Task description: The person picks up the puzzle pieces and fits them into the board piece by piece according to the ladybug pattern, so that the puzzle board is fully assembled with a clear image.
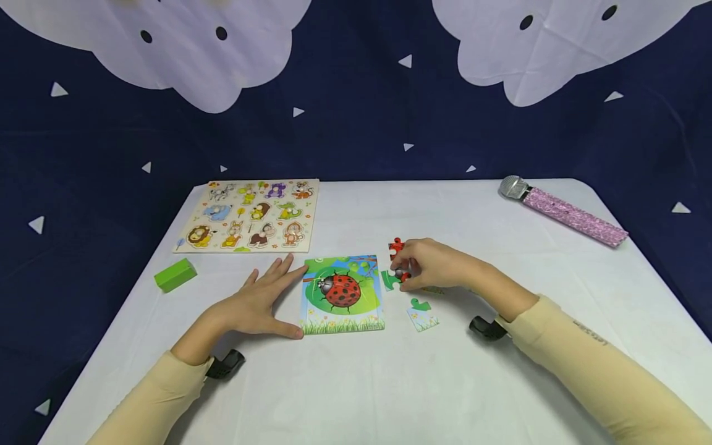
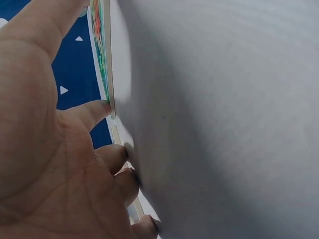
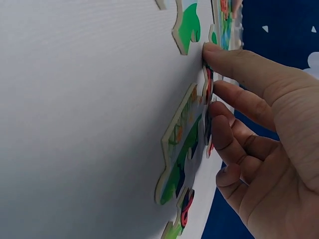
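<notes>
A square ladybug puzzle board (image 1: 343, 292) lies flat on the table. My left hand (image 1: 253, 304) rests at its left side with fingers spread, thumb and index finger touching its edge. In the left wrist view the thumb partly hides the board's bright side. To the right of the board, my right hand (image 1: 436, 264) pinches a red and black jigsaw piece (image 3: 208, 84) between thumb and fingers, low over the table. Around it lie a green piece (image 1: 389, 280), a red piece (image 1: 395, 248) and a grass-and-flower piece (image 1: 423, 317). Another piece (image 3: 180, 144) is mostly hidden under the hand in the head view.
At the back left lies a wooden animal peg puzzle (image 1: 250, 216), close beyond the left fingertips. A green block (image 1: 175, 275) sits left of that hand. Towards the back right is a pink glittery microphone (image 1: 573, 213). A dark blue curtain (image 1: 356, 142) hangs behind the table.
</notes>
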The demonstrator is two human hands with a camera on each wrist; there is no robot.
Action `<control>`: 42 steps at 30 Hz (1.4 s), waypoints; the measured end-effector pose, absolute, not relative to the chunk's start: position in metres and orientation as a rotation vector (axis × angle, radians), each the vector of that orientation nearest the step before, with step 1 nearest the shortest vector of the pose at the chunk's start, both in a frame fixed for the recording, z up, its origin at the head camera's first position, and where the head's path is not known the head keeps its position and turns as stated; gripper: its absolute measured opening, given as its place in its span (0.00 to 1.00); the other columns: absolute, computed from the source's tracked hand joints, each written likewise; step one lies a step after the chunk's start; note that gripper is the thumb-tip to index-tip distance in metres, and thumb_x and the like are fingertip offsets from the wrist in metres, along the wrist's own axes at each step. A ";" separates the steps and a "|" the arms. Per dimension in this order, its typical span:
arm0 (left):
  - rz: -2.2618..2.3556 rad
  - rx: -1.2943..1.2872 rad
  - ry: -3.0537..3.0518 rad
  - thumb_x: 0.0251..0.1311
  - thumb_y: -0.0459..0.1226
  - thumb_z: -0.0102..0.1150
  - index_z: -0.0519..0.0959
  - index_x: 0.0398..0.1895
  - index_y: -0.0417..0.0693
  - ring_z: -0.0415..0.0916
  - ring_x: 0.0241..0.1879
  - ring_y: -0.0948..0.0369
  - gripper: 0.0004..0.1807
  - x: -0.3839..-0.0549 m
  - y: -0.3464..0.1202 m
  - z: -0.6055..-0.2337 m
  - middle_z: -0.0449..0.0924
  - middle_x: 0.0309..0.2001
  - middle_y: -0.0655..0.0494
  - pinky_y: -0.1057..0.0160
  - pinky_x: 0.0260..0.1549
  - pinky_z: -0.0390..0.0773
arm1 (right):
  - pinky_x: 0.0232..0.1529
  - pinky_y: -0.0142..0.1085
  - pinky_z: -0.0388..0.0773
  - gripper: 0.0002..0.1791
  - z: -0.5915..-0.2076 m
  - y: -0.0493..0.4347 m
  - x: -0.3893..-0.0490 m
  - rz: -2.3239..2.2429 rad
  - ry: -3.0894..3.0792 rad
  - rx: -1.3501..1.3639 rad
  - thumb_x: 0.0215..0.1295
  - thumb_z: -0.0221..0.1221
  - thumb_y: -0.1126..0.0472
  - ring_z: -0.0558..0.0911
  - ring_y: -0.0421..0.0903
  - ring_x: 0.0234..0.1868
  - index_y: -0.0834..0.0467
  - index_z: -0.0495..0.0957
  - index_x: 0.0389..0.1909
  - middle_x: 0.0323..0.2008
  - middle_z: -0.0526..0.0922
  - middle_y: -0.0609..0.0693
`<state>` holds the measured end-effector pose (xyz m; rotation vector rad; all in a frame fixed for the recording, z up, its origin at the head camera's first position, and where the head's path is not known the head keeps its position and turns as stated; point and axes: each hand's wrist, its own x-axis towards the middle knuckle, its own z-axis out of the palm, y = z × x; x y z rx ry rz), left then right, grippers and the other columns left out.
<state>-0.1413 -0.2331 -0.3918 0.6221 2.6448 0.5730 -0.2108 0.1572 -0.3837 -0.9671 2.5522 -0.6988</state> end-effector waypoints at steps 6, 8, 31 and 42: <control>0.570 0.609 2.641 0.45 0.67 0.80 0.52 0.89 0.56 0.33 0.87 0.34 0.71 -0.141 -0.234 -0.391 0.34 0.89 0.39 0.19 0.77 0.35 | 0.41 0.35 0.78 0.18 -0.384 0.158 -0.209 -0.692 2.571 -0.949 0.62 0.77 0.57 0.78 0.42 0.36 0.56 0.89 0.51 0.39 0.83 0.46; 0.570 0.607 2.642 0.46 0.67 0.81 0.52 0.89 0.56 0.34 0.87 0.34 0.71 -0.141 -0.234 -0.391 0.35 0.89 0.39 0.19 0.77 0.35 | 0.41 0.35 0.78 0.18 -0.384 0.158 -0.209 -0.691 2.567 -0.952 0.62 0.77 0.57 0.78 0.42 0.36 0.57 0.89 0.51 0.39 0.83 0.47; 0.567 0.605 2.644 0.45 0.67 0.81 0.52 0.89 0.56 0.34 0.87 0.34 0.71 -0.140 -0.234 -0.391 0.36 0.89 0.39 0.20 0.78 0.36 | 0.45 0.36 0.79 0.17 -0.388 0.162 -0.207 -0.665 2.599 -0.978 0.59 0.77 0.55 0.80 0.40 0.41 0.51 0.88 0.49 0.44 0.84 0.43; 0.562 0.623 2.651 0.45 0.67 0.80 0.52 0.89 0.56 0.34 0.87 0.34 0.71 -0.141 -0.233 -0.393 0.35 0.89 0.39 0.20 0.78 0.36 | 0.39 0.34 0.77 0.17 -0.391 0.161 -0.205 -0.652 2.656 -1.095 0.58 0.75 0.53 0.78 0.39 0.38 0.49 0.88 0.48 0.42 0.84 0.41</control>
